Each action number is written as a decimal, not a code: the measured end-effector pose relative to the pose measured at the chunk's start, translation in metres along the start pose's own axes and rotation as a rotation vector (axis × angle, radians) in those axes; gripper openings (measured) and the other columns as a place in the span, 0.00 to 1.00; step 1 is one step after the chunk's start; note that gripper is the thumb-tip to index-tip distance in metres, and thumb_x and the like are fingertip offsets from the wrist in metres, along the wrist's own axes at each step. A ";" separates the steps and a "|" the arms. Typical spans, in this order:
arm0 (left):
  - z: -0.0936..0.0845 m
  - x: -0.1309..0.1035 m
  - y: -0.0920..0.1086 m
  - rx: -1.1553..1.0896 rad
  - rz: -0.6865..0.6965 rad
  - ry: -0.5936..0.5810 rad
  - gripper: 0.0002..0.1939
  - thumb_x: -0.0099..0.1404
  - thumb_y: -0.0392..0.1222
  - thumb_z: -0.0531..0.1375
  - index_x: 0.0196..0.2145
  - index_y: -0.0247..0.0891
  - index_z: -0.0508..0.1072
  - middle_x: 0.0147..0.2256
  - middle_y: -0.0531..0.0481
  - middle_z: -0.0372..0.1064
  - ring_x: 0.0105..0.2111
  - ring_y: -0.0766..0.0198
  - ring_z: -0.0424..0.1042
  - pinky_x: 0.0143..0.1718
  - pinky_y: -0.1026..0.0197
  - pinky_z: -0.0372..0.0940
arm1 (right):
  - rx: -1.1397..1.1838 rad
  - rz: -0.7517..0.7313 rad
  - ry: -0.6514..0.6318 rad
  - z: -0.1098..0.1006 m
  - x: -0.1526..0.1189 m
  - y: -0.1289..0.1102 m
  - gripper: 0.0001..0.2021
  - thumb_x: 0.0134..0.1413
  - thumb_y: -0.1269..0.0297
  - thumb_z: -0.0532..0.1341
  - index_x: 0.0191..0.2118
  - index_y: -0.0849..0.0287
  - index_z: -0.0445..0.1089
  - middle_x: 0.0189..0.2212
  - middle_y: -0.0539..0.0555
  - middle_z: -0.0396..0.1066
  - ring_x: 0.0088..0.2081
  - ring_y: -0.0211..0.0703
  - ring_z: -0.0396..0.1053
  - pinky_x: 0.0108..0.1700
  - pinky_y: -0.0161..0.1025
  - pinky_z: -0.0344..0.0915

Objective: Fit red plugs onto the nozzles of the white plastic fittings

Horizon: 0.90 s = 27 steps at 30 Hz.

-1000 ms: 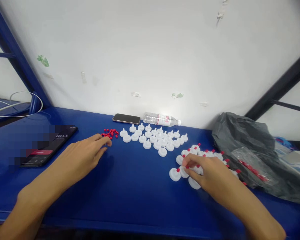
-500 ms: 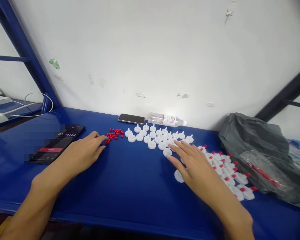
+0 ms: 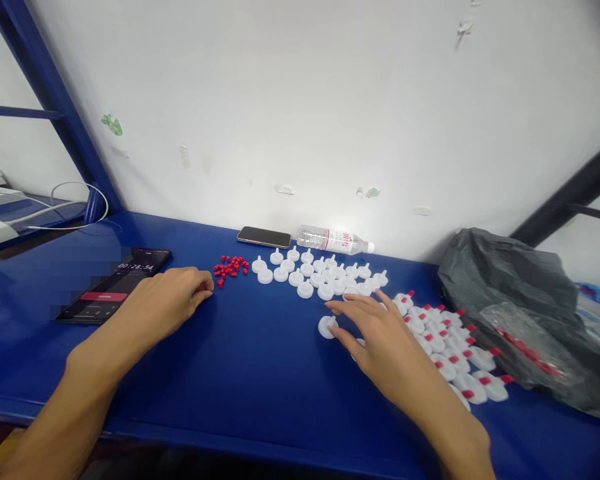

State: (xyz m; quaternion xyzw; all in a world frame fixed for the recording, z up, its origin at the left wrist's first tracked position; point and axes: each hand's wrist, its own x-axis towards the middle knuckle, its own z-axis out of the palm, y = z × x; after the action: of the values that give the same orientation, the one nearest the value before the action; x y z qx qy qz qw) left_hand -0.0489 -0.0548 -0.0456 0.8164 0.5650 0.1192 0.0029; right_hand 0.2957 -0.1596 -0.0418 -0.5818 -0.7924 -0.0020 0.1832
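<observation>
My left hand (image 3: 183,293) rests on the blue table beside a small pile of red caps (image 3: 231,267), its fingers curled together; what is between them, if anything, is hidden. My right hand (image 3: 375,327) has its thumb and forefinger at the stem of a white round piece (image 3: 327,327), in front of the other pieces. Behind it, several white pieces with upright stems (image 3: 305,288) stand in a cluster. To the right of my right hand, several white pieces with red caps on their stems (image 3: 455,360) lie close together.
A large phone showing a timer (image 3: 113,287) lies at the left. At the wall are a second phone (image 3: 264,237) and a clear bottle on its side (image 3: 333,240). A dark plastic bag (image 3: 505,273) with a clear packet (image 3: 535,340) lies at the right.
My right hand has closed in on one white piece, which now sits nearer the front, apart from the cluster. The left fingers have curled in beside the red caps.
</observation>
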 end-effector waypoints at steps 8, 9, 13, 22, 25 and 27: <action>-0.016 -0.003 0.019 0.029 -0.001 0.020 0.13 0.72 0.52 0.55 0.41 0.46 0.78 0.36 0.46 0.81 0.32 0.50 0.77 0.31 0.56 0.59 | 0.162 -0.018 0.065 0.001 0.000 -0.019 0.07 0.73 0.71 0.54 0.47 0.53 0.66 0.53 0.56 0.79 0.56 0.52 0.76 0.67 0.65 0.60; -0.018 -0.005 0.024 0.007 0.022 0.034 0.14 0.73 0.53 0.56 0.41 0.46 0.78 0.36 0.47 0.81 0.32 0.51 0.76 0.32 0.56 0.60 | 0.210 -0.010 0.071 0.000 -0.001 -0.023 0.06 0.74 0.70 0.52 0.47 0.52 0.64 0.53 0.56 0.78 0.56 0.51 0.76 0.66 0.63 0.62; -0.019 -0.013 0.050 -0.230 0.195 0.084 0.13 0.73 0.53 0.59 0.43 0.45 0.80 0.41 0.50 0.81 0.32 0.59 0.75 0.36 0.58 0.63 | 0.300 -0.039 0.049 -0.001 -0.002 -0.038 0.06 0.74 0.70 0.54 0.47 0.50 0.64 0.50 0.51 0.77 0.54 0.48 0.76 0.67 0.60 0.61; -0.016 -0.026 0.100 -0.576 0.420 0.041 0.08 0.75 0.43 0.61 0.43 0.44 0.81 0.37 0.56 0.80 0.33 0.67 0.75 0.34 0.66 0.65 | 0.339 -0.047 0.107 0.008 0.003 -0.056 0.09 0.68 0.74 0.60 0.47 0.52 0.70 0.46 0.50 0.77 0.48 0.47 0.74 0.50 0.47 0.71; -0.013 -0.027 0.101 -0.607 0.438 0.029 0.07 0.75 0.42 0.61 0.44 0.44 0.81 0.37 0.56 0.80 0.34 0.68 0.76 0.35 0.67 0.65 | 0.323 -0.033 0.145 0.012 0.005 -0.059 0.08 0.67 0.74 0.61 0.45 0.53 0.70 0.44 0.50 0.77 0.45 0.48 0.74 0.48 0.48 0.71; -0.009 -0.028 0.101 -0.602 0.443 0.032 0.07 0.76 0.41 0.61 0.45 0.44 0.81 0.38 0.56 0.79 0.35 0.68 0.76 0.36 0.67 0.64 | 0.313 -0.029 0.160 0.013 0.005 -0.059 0.09 0.65 0.75 0.63 0.46 0.53 0.71 0.43 0.50 0.77 0.44 0.49 0.74 0.47 0.48 0.71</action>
State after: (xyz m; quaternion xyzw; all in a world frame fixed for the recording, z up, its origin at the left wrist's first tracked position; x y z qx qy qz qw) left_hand 0.0330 -0.1181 -0.0277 0.8795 0.3145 0.2904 0.2079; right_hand 0.2358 -0.1717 -0.0404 -0.5328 -0.7741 0.0726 0.3342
